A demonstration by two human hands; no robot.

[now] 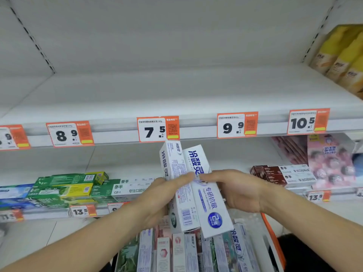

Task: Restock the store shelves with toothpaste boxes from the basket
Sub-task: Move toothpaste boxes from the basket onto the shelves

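Hands meet: our left hand [157, 195] and right hand [239, 190] each grip white toothpaste boxes [196, 191] above the basket [274, 240].

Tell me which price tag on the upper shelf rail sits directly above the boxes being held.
The 7.5 tag. The white toothpaste boxes rise to just beneath it; the 8.9 tag sits further left, 9.9 and 10.5 further right.

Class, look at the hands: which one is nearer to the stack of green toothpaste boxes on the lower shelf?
Left. The left hand sits just right of the green toothpaste boxes; the right hand is further right, beyond the white boxes both hands hold.
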